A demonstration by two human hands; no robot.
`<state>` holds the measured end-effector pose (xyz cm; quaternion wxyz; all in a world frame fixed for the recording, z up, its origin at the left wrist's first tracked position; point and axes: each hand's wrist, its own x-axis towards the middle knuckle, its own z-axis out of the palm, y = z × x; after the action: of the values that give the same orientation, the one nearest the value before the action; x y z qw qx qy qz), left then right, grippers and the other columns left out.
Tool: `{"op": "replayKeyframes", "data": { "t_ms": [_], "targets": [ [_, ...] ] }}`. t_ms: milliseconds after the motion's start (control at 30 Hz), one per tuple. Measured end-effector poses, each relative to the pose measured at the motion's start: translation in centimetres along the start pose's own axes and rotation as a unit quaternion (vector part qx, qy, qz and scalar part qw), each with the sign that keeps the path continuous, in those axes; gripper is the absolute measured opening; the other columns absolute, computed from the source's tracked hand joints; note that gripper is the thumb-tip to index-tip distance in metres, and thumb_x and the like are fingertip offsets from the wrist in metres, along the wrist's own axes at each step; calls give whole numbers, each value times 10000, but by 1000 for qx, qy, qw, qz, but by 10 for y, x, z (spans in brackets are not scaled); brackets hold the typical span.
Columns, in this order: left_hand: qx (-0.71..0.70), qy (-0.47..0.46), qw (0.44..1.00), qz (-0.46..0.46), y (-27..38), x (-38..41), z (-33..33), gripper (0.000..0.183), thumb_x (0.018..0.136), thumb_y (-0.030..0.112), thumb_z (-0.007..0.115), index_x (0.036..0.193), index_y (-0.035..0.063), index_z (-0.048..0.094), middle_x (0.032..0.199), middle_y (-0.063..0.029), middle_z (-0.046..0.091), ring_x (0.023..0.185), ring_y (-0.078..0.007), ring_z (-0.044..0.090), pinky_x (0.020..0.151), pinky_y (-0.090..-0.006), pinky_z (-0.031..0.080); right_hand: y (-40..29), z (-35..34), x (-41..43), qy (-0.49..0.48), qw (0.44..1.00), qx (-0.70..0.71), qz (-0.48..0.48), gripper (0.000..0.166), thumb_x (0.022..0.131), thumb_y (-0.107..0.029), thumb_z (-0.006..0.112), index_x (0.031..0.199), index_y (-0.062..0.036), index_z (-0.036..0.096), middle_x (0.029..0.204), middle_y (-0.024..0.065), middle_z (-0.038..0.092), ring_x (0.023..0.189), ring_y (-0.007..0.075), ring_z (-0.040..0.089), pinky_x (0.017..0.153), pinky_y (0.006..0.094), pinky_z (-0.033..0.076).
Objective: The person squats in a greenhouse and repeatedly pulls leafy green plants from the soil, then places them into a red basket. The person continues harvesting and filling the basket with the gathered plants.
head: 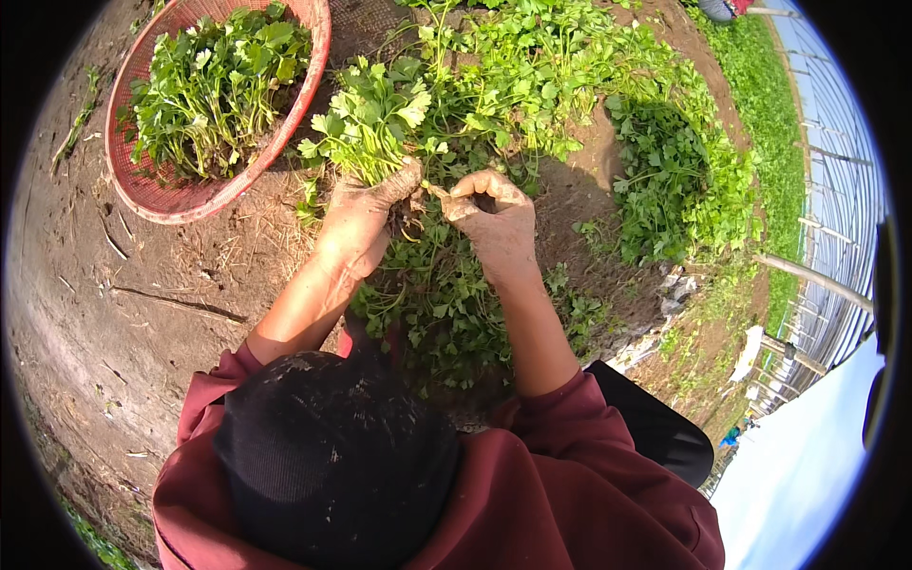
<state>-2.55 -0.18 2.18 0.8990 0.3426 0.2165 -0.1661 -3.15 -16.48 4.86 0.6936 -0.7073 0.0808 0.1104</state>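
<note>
A bunch of leafy celery-like greens point(370, 117) is gripped by its stems in my left hand point(356, 217), leaves pointing up and away from me. Dark soil clings to its root end point(410, 214), which pokes out past my thumb. Close by on the right, my right hand point(499, 217) pinches a thin yellowish stalk point(434, 189) between thumb and forefinger, at the root end of the bunch. Whether that stalk is still joined to the bunch cannot be made out. Both hands are coated with mud. Below them, loose greens point(449, 306) lie in shadow.
A red plastic basket point(313, 92) at the upper left holds more upright greens point(214, 92). Cut greens point(541, 64) spread over the soil ahead, with a darker shaded heap point(655, 178) rightward. A wooden pole point(812, 280) and greenhouse frame point(841, 185) stand at far right.
</note>
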Motion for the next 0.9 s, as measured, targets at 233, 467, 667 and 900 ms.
{"op": "replayKeyframes", "data": {
  "t_ms": [233,467,667,900],
  "targets": [
    [-43,34,994,-95,36,1,-29,194,886,162,646,1046,57,615,888,-37,641,763,-137,609,681,-276,526,-37,-111,-12,-101,974,-76,189,239,766,-144,730,956,-20,655,1039,114,618,920,213,582,847,348,451],
    [-69,87,989,-101,35,-6,-53,246,942,273,561,1023,41,559,951,-103,618,883,-260,639,763,-437,554,-24,-66,20,100,785,-602,-106,262,757,-277,699,947,-97,704,1194,157,571,1144,351,458,998,495,304],
    [-48,116,988,-90,30,-15,-49,181,920,223,603,982,54,589,807,-37,574,720,-173,592,701,-379,572,-13,54,103,32,777,-617,-124,299,770,-345,654,983,-145,715,1098,129,626,1094,311,522,982,454,333],
    [-92,66,992,-50,37,-21,-43,178,888,157,640,1016,38,605,823,-26,605,699,-159,578,703,-333,544,-25,23,125,-10,997,-66,36,212,851,-150,637,1018,-21,625,918,58,647,813,140,590,770,284,483]
  ]
}}
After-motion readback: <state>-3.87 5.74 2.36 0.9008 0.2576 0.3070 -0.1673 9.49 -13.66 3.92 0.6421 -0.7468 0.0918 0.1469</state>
